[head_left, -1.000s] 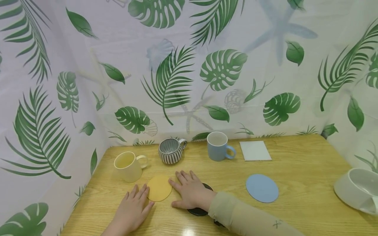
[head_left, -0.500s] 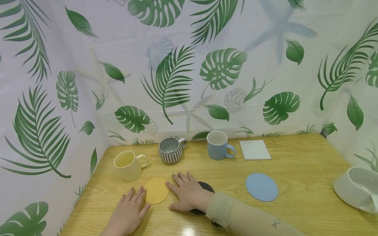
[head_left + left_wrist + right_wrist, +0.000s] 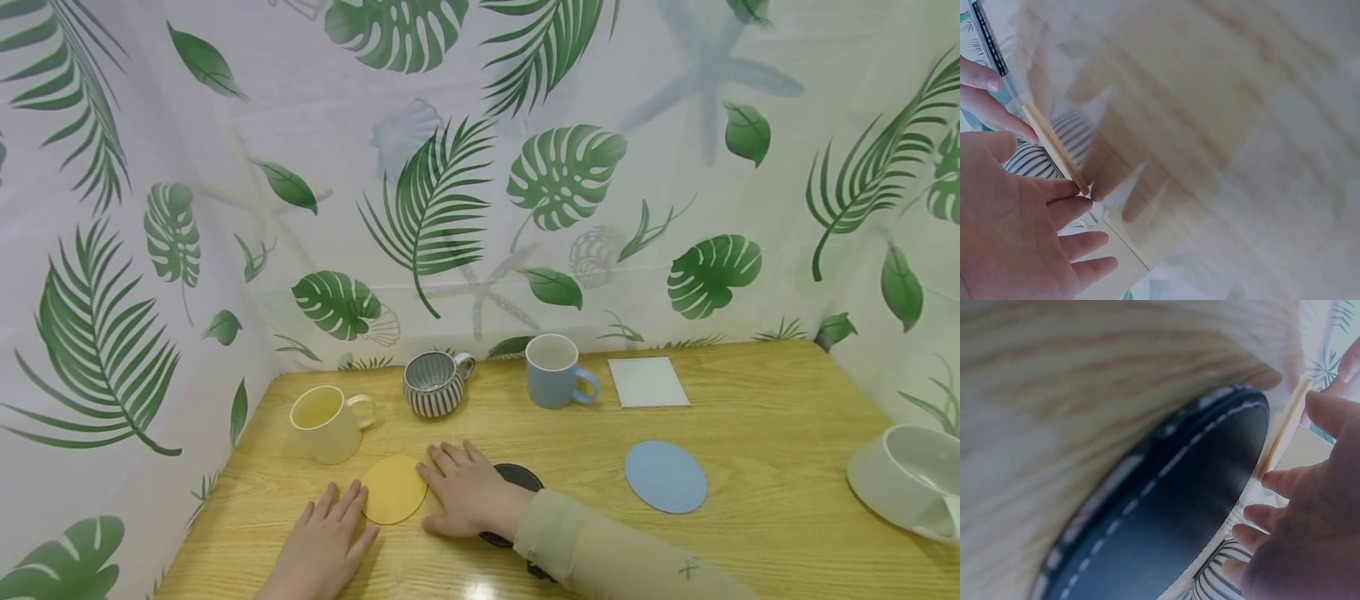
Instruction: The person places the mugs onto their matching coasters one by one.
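A yellow round coaster lies flat on the wooden table between the two hands. My left hand has its fingers extended, and the fingertips touch the coaster's left edge. On the opposite side, the right hand is spread low with a fingertip at the coaster's right edge. Partly covered by the right hand and forearm is a black round coaster; white stitching runs along its rim in the right wrist view. The left wrist view shows the yellow coaster edge-on, with fingertips at both ends.
Behind the hands stand a yellow mug, a striped cup and a blue mug. Further right lie a white square coaster and a blue round coaster. A white mug is at the table's right side.
The yellow coaster has slid a little left and towards the person, both hands moving along with it. More of the black coaster's upper right part shows. The mugs and other coasters stay put.
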Available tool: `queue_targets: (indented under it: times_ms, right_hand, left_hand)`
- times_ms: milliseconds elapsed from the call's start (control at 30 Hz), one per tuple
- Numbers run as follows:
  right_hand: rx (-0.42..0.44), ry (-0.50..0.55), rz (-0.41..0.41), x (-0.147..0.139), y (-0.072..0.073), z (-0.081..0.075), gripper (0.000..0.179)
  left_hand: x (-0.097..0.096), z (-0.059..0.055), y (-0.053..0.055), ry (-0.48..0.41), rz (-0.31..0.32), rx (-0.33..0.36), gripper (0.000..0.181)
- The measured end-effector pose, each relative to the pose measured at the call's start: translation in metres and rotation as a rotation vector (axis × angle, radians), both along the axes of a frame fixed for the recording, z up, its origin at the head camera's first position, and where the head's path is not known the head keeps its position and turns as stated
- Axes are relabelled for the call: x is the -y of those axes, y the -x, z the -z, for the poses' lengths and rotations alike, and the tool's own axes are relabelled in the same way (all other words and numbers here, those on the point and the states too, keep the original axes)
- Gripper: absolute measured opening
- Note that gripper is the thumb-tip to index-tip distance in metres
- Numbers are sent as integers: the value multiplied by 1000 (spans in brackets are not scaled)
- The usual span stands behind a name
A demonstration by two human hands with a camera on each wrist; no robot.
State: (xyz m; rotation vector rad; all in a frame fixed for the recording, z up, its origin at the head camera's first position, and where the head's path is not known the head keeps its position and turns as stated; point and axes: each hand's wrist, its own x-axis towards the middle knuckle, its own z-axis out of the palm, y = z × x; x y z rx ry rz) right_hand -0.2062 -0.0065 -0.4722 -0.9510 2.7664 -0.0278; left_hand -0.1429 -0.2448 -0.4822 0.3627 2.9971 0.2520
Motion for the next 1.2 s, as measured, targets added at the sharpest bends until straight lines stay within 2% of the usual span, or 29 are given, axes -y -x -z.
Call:
queue_targets:
  times_ms: [267, 567, 833, 967, 1200]
  right_hand:
    - [27, 30, 28, 8, 6, 0, 76]
    - [-45, 5, 49, 14, 7, -2, 74]
    - [-67, -5, 48, 18, 8, 6, 74]
    - [-68, -13, 45, 20, 8, 10, 75]
    - [-86, -20, 46, 20, 8, 9, 76]
  left_hand:
    - [2, -3, 2, -5, 21, 8, 63]
    - [6, -3, 4, -3, 46, 29, 65]
    - [6, -4, 4, -10, 41, 51, 67]
    - [7, -2, 4, -6, 52, 41, 66]
    - [7, -2, 6, -3, 43, 67, 70]
